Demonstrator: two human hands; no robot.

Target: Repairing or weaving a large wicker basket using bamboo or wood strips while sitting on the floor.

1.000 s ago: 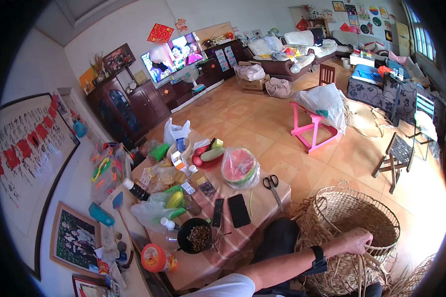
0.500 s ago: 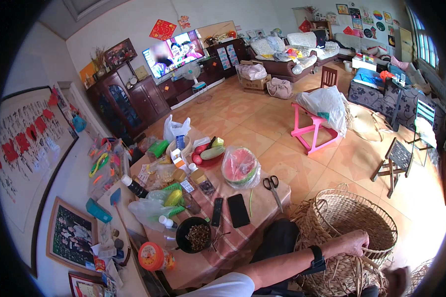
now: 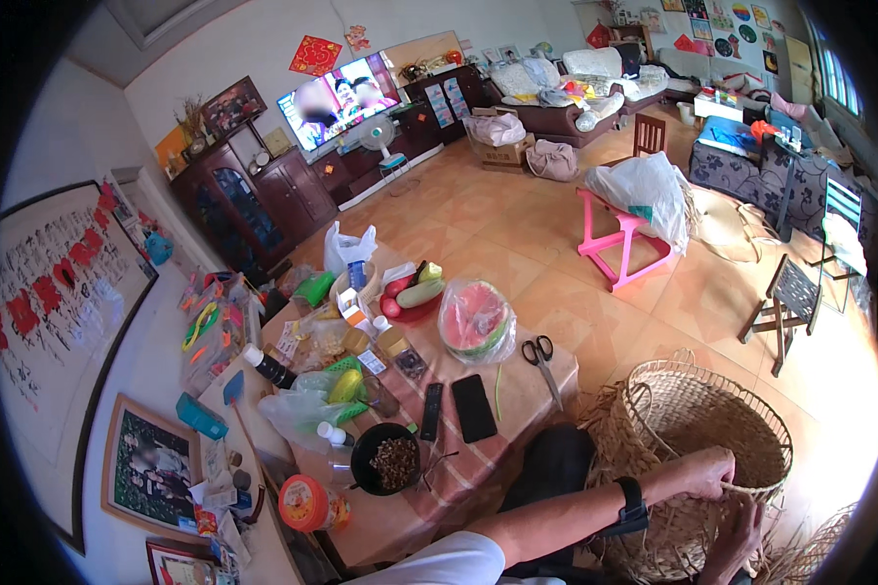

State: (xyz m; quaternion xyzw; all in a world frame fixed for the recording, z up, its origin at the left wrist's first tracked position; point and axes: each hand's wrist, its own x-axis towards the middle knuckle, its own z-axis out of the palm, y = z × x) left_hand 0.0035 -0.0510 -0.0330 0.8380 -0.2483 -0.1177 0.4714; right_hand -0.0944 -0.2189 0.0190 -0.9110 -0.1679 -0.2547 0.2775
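Two hands of mine work at the big woven basket [image 3: 698,434], beside the table [image 3: 517,414]. My left hand [image 3: 707,474] holds its edge tight. My right hand [image 3: 738,534] is just below; I can't tell what it grips.

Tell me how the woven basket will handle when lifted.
The woven basket is probably light for its size, its thin plaited wall surrounding a hollow. It likely flexes slightly yet keeps its shape, as the rim stands open. Loose strands on its side may snag.
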